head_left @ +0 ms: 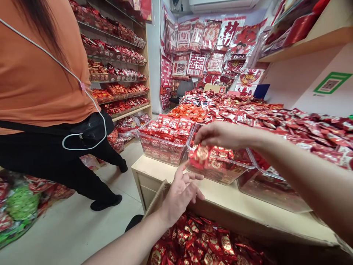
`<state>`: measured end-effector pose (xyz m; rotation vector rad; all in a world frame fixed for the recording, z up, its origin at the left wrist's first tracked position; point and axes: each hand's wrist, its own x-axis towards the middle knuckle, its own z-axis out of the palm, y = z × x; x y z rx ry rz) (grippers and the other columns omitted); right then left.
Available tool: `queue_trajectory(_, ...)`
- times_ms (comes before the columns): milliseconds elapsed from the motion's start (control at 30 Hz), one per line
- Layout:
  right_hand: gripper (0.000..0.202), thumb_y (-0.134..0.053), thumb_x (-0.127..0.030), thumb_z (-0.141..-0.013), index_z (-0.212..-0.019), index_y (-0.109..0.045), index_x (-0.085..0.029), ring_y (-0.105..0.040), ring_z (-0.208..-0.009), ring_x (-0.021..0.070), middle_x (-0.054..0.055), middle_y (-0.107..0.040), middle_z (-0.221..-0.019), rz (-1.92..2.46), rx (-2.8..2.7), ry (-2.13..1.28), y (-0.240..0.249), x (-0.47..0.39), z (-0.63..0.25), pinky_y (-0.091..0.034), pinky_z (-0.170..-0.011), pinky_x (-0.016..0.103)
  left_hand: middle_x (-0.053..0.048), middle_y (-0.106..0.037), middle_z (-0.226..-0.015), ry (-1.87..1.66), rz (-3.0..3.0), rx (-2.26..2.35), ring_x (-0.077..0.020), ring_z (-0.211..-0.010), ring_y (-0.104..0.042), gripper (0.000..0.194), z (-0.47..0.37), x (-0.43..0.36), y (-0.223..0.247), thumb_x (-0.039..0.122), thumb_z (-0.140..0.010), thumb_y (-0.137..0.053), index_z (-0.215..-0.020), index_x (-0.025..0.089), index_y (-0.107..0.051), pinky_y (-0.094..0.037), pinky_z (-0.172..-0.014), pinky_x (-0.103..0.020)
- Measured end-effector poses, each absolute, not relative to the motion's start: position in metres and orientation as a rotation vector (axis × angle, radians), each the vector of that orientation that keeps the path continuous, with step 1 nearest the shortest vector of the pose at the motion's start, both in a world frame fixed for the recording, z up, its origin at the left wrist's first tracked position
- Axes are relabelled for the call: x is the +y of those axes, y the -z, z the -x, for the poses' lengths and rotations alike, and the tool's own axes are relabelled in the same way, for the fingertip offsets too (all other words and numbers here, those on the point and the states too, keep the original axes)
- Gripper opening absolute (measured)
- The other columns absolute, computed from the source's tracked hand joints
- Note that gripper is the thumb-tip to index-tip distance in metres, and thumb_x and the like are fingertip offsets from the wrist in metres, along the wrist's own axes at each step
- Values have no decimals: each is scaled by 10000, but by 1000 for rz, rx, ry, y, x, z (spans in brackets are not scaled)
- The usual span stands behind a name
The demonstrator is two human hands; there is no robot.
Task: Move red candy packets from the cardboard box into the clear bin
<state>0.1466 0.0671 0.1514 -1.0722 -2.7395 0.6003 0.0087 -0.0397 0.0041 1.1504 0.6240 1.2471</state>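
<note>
My right hand (211, 134) reaches in from the right, its fingers closed on a red candy packet (202, 154) with gold print. The packet hangs at the front wall of a clear plastic bin (220, 178), which holds more red packets (219, 151). Lower down, my left hand (183, 193) is open and seems to hold nothing. Its fingers are apart, and its index fingertip points up close to the packet; whether they touch I cannot tell. Below it stands an open cardboard box (248, 217) with many red and gold wrapped candies (204, 243) inside.
Another clear bin (162, 149) of red packets stands to the left, and a third bin (273, 191) to the right, on a cream counter (231, 195). Packets (248, 106) are heaped behind. A person in an orange top (44, 73) stands at left, before stocked shelves (118, 55).
</note>
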Motion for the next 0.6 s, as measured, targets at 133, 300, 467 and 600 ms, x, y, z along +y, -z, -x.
queue_trajectory(133, 199, -472, -74, -700, -852, -559, -170, -543, -740, 138, 38, -614, -837, 1023, -2753, -539, -124, 21, -132, -402, -658, 237, -87, -574, -872, -1188, -1109, 693, -97, -561, -561, 317, -9, -40, -8, 382, -819, -425, -1047, 162, -436, -313, -452, -185)
queue_trajectory(300, 90, -506, -193, -712, -772, -440, -187, -519, -590, 131, 7, -544, -657, 1280, -2269, -654, -84, -2, -136, -391, -525, 240, -70, -565, -915, -1280, -1018, 735, -90, -602, -563, 277, -13, -43, -11, 328, -854, -369, -1086, 187, -429, -333, -488, -188)
queue_trajectory(467, 154, -527, -181, -712, -801, -402, -196, -499, -505, 84, -55, -485, -585, 1165, -1870, -1221, -83, -1, -140, -409, -494, 214, -82, -550, -929, -1260, -1083, 735, -89, -570, -555, 352, -13, -46, -12, 375, -862, -317, -1156, 188, -364, -325, -460, -199)
queue_trajectory(600, 190, -571, -119, -688, -814, -443, -179, -532, -562, 82, -10, -552, -658, 1252, -1661, -1173, -109, 48, -149, -441, -526, 208, -49, -535, -869, -1288, -1148, 775, -81, -543, -536, 398, -11, -45, -10, 370, -859, -319, -1221, 215, -258, -335, -466, -203)
